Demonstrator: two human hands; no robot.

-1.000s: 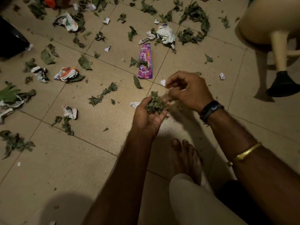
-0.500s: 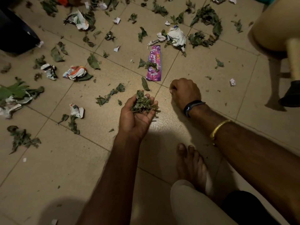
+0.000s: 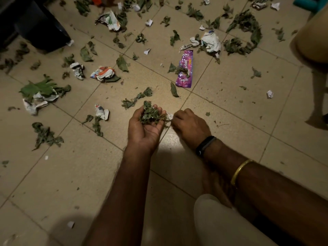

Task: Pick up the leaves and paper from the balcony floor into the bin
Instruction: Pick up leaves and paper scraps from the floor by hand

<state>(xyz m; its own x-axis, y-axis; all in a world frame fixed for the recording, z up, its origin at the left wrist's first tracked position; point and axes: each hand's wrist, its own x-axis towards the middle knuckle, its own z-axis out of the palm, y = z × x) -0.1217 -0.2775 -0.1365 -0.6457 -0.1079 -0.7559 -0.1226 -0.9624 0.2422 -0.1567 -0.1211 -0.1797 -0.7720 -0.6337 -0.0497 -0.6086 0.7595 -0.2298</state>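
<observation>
Nearest the camera, one knee in pale cloth (image 3: 221, 221) is noted, consistent with a squat over the beige tiled floor (image 3: 53, 174). On the right forearm one black wristband (image 3: 205, 145) and one gold bangle (image 3: 239, 170) are worn.

The left hand (image 3: 145, 126) is turned palm up and cupped, its fingers curled round one clump of wilted green leaves (image 3: 150, 113). It is judged to serve as a holding tray, so that trips to the bin are saved. The right hand (image 3: 190, 126) is set knuckles up, low against the floor just beside the left, fingers curled down at one small white paper scrap (image 3: 169, 115). The fingertips are hidden, so whether the scrap is pinched cannot be told.

Beyond the hands, litter is spread across the tiles. Six crumpled printed paper wads (image 3: 103, 73) are counted. One purple foil wrapper (image 3: 184, 68) lies flat with a leaf resting upon it. At least five further white scraps are seen. The loose green leaves (image 3: 136, 100) are too many and too torn for a count.

Farthest, at upper left, one dark plastic bin (image 3: 44, 31) stands well apart from both hands. Its contents are not visible.
</observation>
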